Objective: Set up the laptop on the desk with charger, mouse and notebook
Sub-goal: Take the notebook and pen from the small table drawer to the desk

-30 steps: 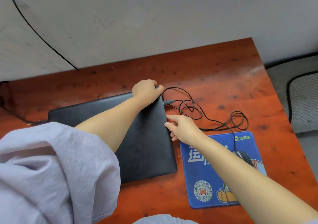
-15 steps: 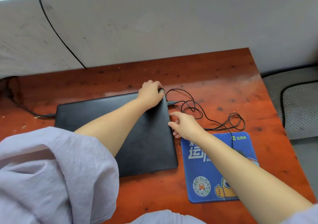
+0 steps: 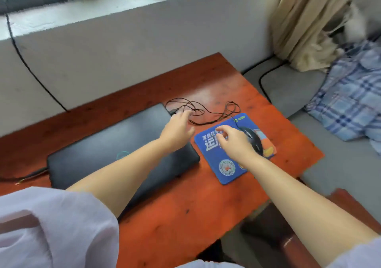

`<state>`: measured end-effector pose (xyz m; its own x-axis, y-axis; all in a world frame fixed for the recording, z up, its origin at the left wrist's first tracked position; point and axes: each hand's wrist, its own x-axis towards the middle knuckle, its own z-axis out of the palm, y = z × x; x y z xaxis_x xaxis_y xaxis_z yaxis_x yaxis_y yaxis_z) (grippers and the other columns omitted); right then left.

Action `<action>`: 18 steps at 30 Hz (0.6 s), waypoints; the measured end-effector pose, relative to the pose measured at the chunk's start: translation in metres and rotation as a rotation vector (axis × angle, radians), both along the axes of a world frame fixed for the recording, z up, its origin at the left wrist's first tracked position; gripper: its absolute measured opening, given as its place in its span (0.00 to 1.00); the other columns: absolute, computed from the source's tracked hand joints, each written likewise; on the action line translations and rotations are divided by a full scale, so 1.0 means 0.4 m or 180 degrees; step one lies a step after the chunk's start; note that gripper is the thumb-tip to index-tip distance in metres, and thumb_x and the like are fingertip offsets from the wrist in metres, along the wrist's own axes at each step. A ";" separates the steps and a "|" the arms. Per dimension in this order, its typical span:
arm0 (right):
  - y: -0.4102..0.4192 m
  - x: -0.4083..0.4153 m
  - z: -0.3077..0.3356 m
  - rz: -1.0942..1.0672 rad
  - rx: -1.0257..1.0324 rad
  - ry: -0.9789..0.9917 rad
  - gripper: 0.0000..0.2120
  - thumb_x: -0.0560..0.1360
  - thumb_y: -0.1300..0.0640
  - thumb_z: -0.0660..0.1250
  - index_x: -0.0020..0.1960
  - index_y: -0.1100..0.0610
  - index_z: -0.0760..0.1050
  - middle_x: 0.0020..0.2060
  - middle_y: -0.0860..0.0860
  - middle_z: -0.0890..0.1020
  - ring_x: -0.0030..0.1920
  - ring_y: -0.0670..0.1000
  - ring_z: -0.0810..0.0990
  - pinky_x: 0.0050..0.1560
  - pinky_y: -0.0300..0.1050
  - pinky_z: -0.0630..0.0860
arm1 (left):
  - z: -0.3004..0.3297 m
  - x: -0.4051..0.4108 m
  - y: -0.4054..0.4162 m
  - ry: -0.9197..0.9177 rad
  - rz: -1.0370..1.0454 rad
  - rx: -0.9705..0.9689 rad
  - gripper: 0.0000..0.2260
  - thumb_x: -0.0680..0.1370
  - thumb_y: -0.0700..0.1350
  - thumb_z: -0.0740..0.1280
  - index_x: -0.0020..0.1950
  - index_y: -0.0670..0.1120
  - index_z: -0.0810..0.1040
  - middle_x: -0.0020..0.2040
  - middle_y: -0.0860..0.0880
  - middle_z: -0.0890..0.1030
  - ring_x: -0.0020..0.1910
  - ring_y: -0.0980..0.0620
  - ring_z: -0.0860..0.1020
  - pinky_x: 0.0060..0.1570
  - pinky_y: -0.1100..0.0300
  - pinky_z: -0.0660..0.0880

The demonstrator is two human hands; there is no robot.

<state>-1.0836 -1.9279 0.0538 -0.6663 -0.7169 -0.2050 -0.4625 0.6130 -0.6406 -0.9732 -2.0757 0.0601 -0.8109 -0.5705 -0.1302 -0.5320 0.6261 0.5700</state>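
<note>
Your left hand (image 3: 177,129) had lifted off the closed laptop (image 3: 115,144), fingers spread, right hand (image 3: 233,142) loosely curled, empty, over the mouse pad (image 3: 214,158) beside the mouse (image 3: 254,139).

Both bare forearms reach forward over the desk (image 3: 185,206). The left hand (image 3: 177,130) hovers loosely open, fingers spread. The right hand (image 3: 233,142) hangs beside it, fingers curled downward, holding nothing.

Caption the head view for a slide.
Both hands, left and right, hover over closed laptop and mouse on desk.
</note>
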 end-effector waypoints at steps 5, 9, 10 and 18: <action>0.322 0.100 -0.039 -0.0993 -0.0049 0.0015 0.13 0.76 0.59 0.61 0.59 0.58 0.75 0.51 0.58 0.82 0.50 0.58 0.79 0.53 0.49 0.75 | -0.021 -0.048 0.272 0.0008 -0.1178 0.0057 0.20 0.75 0.42 0.63 0.68 0.44 0.67 0.61 0.40 0.74 0.63 0.43 0.70 0.61 0.49 0.69; 0.600 0.202 -0.093 -0.1867 0.0190 -0.0248 0.14 0.77 0.59 0.60 0.60 0.57 0.76 0.54 0.56 0.82 0.55 0.56 0.79 0.55 0.43 0.71 | -0.064 -0.060 0.528 -0.0164 -0.2092 0.0157 0.19 0.75 0.42 0.62 0.67 0.44 0.68 0.60 0.41 0.74 0.62 0.42 0.70 0.61 0.48 0.69; 0.666 0.226 -0.108 -0.2077 0.0218 -0.0337 0.14 0.77 0.60 0.59 0.60 0.57 0.76 0.54 0.56 0.82 0.55 0.56 0.79 0.54 0.42 0.71 | -0.081 -0.059 0.590 -0.0268 -0.2315 0.0174 0.19 0.76 0.42 0.62 0.67 0.44 0.68 0.60 0.41 0.74 0.63 0.42 0.69 0.61 0.49 0.69; 1.104 0.408 -0.301 -0.3444 0.0539 -0.1418 0.14 0.78 0.57 0.56 0.62 0.55 0.72 0.51 0.56 0.80 0.50 0.59 0.81 0.48 0.52 0.77 | -0.283 -0.049 0.951 -0.1695 -0.2740 0.0473 0.16 0.75 0.44 0.60 0.60 0.41 0.71 0.58 0.38 0.77 0.57 0.38 0.75 0.54 0.53 0.72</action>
